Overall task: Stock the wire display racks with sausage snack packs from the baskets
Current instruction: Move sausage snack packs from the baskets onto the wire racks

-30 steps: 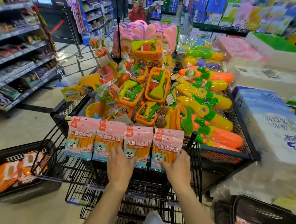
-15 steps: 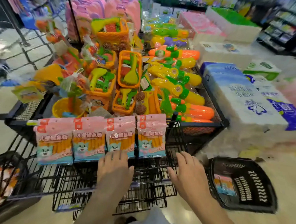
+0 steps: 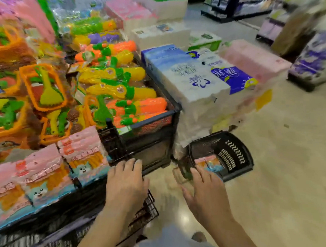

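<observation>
While sausage packs (image 3: 83,153) line the wire rack (image 3: 148,203), left hand (image 3: 126,183) and right hand (image 3: 206,195) are empty — fingers spread.

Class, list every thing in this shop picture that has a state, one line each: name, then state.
left hand: open, empty
right hand: open, empty
basket: on the floor, nearly empty
basket pack: lying inside
rack: top row stocked
rack packs: side by side

Row of snack packs (image 3: 42,172) on the wire rack (image 3: 146,209) at lower left, toy bin (image 3: 149,119) behind it holding water guns (image 3: 120,90), tissue packs (image 3: 193,82) stacked right of the bin, basket (image 3: 237,153) on the floor (image 3: 276,182) before them, one pack (image 3: 207,162) inside.
</observation>
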